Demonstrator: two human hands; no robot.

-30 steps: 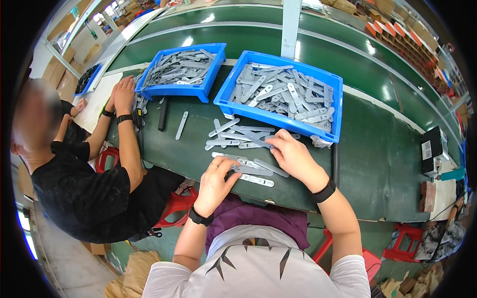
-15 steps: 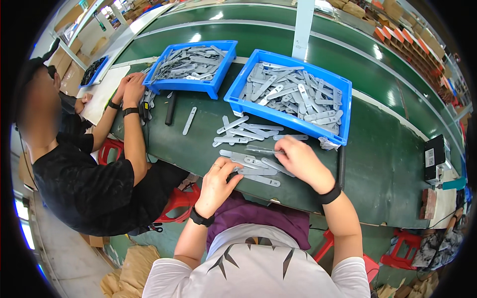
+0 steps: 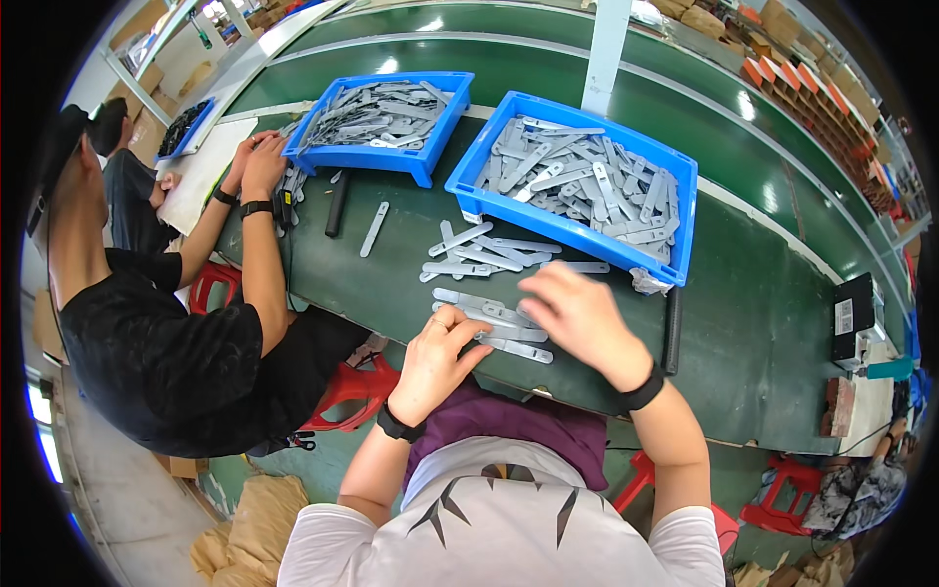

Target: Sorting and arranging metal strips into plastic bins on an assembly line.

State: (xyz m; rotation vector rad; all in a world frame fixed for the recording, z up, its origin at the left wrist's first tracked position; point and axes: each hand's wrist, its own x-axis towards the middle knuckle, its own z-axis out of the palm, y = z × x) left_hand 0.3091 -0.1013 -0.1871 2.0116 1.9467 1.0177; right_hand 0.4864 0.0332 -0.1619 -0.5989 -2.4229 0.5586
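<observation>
My left hand [image 3: 430,364] is closed, thumb and fingertips pinching the left end of a flat grey plastic strip [image 3: 515,334] with rounded ends. Just right of it, my right hand [image 3: 579,321] hovers over the strips, smeared by motion. Whether its fingers hold anything is hidden. Several similar strips [image 3: 462,296] lie side by side under and around both hands. Beyond them is a loose pile of grey strips [image 3: 474,256] on the green table. One more strip [image 3: 374,230] lies alone to the left.
Two blue bins, one ahead [image 3: 562,232] and one farther left [image 3: 423,157], are heaped with grey strips. A black bar [image 3: 673,333] lies right of my right hand. A co-worker [image 3: 166,342] sits at the left, hands by the left bin. A black box [image 3: 854,318] stands far right.
My right hand has shifted slightly left and toward the strips. The thin clear-looking piece that stuck out from its fingers no longer shows. My left hand stays nearly in place.
</observation>
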